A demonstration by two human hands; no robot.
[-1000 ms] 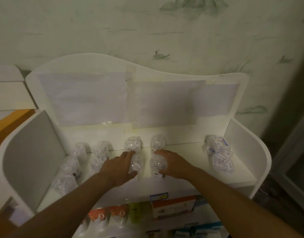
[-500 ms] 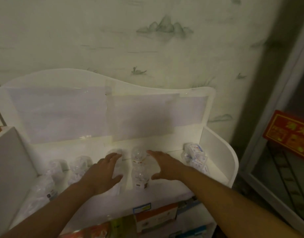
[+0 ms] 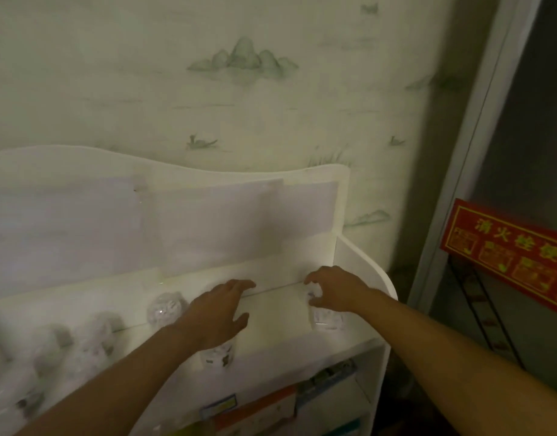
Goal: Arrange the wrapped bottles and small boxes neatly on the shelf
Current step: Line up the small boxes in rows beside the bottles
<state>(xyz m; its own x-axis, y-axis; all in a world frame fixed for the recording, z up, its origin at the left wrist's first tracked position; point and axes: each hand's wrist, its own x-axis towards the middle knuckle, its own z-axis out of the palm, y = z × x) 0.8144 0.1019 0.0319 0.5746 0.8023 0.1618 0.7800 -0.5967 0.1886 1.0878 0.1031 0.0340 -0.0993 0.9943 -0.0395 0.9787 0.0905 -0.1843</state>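
Note:
Wrapped clear bottles stand in rows on the white top shelf (image 3: 272, 319): one (image 3: 165, 308) at the back, blurred ones (image 3: 94, 336) further left. My left hand (image 3: 217, 313) lies flat with straight fingers on top of two bottles; the front one (image 3: 217, 357) shows under my wrist. At the shelf's right end, my right hand (image 3: 336, 289) curls its fingers and thumb over the pile of wrapped small boxes (image 3: 325, 319), hiding most of it.
The shelf's curved right side panel (image 3: 368, 272) stands just beyond the boxes. Colourful product boxes (image 3: 258, 410) fill the shelf below. A red sign (image 3: 506, 256) hangs on a dark frame to the right. A papered back panel (image 3: 208, 221) rises behind.
The view swung right. My right hand left the middle bottles and moved right onto the small boxes. My left hand shifted right onto the bottles that the right hand had touched.

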